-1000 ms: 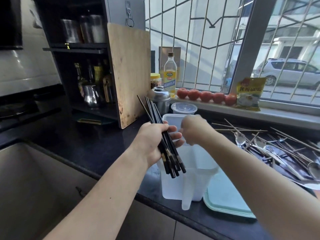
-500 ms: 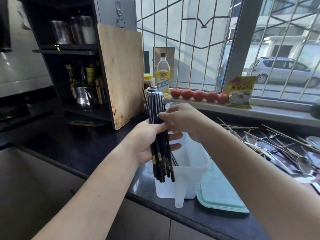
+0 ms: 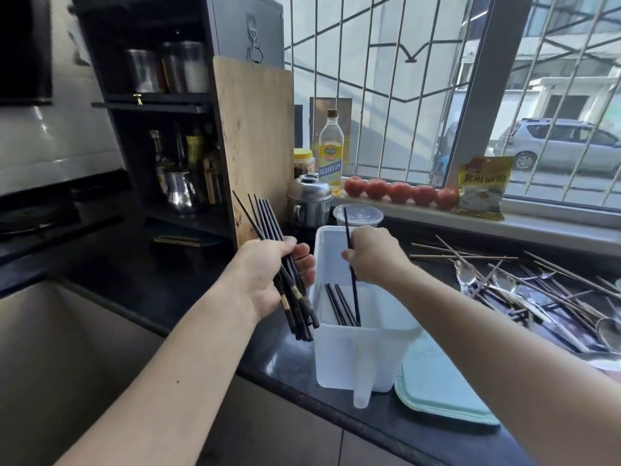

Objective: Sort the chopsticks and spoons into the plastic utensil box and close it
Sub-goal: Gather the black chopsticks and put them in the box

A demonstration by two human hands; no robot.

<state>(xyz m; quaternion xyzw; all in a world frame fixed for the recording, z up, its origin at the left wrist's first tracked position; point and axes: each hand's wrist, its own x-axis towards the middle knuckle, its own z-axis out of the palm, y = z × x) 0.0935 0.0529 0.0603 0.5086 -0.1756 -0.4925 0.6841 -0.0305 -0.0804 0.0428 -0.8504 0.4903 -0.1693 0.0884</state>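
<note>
A white plastic utensil box (image 3: 356,361) stands open at the counter's front edge, with several black chopsticks leaning inside it. My left hand (image 3: 265,277) grips a bundle of black chopsticks (image 3: 292,297) just left of the box, tips pointing up and away. My right hand (image 3: 373,255) pinches a single black chopstick (image 3: 353,290) above the box, its lower end down inside. The pale green lid (image 3: 440,391) lies flat on the counter to the right of the box. Metal spoons (image 3: 504,284) and light wooden chopsticks (image 3: 470,255) lie scattered further right.
A steel sink (image 3: 50,348) fills the lower left. Behind the box stand a steel pot (image 3: 309,200), a clear round container (image 3: 359,215), a wooden cutting board (image 3: 255,146) and an oil bottle (image 3: 331,151). Tomatoes (image 3: 400,193) and a yellow packet (image 3: 484,186) sit on the windowsill.
My right hand drew one chopstick out of the bundle and lowered it into the box. The bundle in my left hand tilted back to the left.
</note>
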